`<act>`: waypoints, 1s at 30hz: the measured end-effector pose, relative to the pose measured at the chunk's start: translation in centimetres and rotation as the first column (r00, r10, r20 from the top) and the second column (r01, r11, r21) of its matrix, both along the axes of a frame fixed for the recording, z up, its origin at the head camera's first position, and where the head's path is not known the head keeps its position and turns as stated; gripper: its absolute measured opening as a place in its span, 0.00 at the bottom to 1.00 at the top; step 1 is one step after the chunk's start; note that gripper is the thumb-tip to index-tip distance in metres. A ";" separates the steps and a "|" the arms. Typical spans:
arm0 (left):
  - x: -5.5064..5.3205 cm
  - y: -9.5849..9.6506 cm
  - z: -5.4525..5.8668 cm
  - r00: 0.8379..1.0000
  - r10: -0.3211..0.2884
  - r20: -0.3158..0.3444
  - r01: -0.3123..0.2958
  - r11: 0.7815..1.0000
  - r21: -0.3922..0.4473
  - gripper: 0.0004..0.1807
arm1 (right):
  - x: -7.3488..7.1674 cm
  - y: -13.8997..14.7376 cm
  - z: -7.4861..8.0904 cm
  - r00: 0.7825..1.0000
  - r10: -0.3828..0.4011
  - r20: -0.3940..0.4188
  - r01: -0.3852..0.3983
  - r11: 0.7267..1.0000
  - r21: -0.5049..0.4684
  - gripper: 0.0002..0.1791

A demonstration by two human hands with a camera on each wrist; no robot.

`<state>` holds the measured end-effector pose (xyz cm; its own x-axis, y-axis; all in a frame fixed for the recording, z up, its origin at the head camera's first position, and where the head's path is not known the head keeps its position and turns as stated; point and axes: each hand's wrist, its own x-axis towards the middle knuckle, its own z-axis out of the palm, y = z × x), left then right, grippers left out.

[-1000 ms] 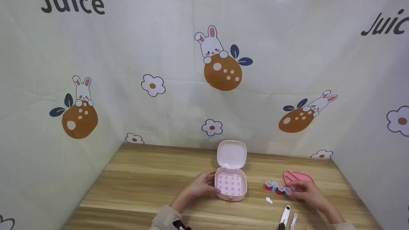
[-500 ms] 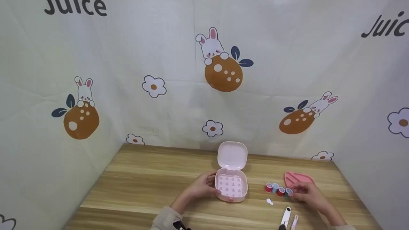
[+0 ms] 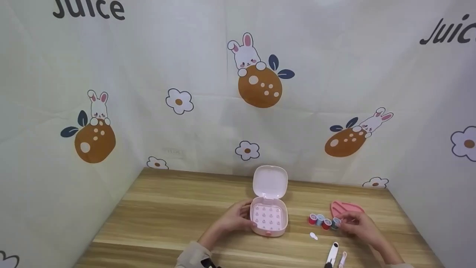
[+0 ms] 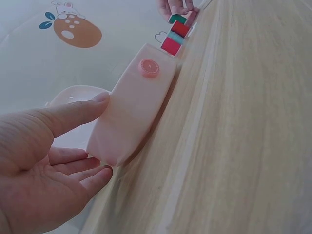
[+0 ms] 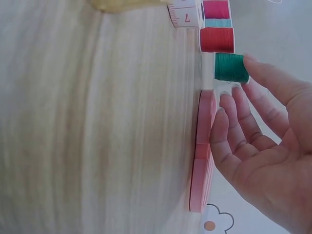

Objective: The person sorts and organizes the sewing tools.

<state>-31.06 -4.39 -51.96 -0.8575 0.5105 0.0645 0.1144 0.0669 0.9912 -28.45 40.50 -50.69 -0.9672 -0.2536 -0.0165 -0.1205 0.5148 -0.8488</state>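
A pink box [image 3: 284,219] with its lid [image 3: 270,181] raised stands on the wooden table. My left hand [image 3: 235,217] grips its left side. In the left wrist view the thumb lies on the box's rim, with the fingers at its side. On the right, my right hand [image 3: 359,225] pinches a green thread spool [image 5: 231,67] by its upper end between thumb and forefinger. The spool is slightly above the table in the right wrist view. Beside it are a red spool [image 5: 217,40], a light blue spool [image 3: 319,220] and a pinkish-red spool [image 3: 312,219].
Behind the right hand lies a pink slotted piece [image 3: 347,208]. Nearer the front are a small white piece [image 3: 313,236], a white-and-black tool [image 3: 332,255] and a slim pale pink item [image 3: 342,259]. The right wrist view shows a tape measure [image 5: 186,14].
The green spool has come slightly up and away from the row with my right hand. My left hand keeps its place on the box. The head view has shifted slightly.
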 end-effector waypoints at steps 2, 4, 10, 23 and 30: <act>0.0 0.0 -0.1 1.000 -0.003 -0.004 0.003 1.000 0.013 0.47 | 0.0 -0.1 0.0 1.000 -0.002 -0.026 0.002 1.000 0.008 0.17; 0.0 -0.1 -0.1 1.000 -0.006 -0.005 0.006 1.000 0.019 0.47 | 0.1 -0.2 0.1 0.999 -0.021 -0.036 0.022 1.000 0.012 0.17; 0.0 -0.1 -0.1 1.000 0.000 0.007 0.000 1.000 -0.003 0.48 | 0.1 -0.7 0.7 0.994 -0.090 -0.067 0.092 0.995 0.023 0.17; 0.0 0.0 0.0 1.000 0.006 0.028 -0.006 1.000 -0.005 0.48 | 0.0 -1.2 2.0 0.958 -0.259 -0.124 0.274 0.954 0.125 0.18; -0.3 0.0 -0.2 1.000 -0.016 -0.005 0.016 1.000 0.017 0.45 | -0.2 -1.8 2.6 0.957 -0.244 -0.160 0.266 0.954 0.139 0.17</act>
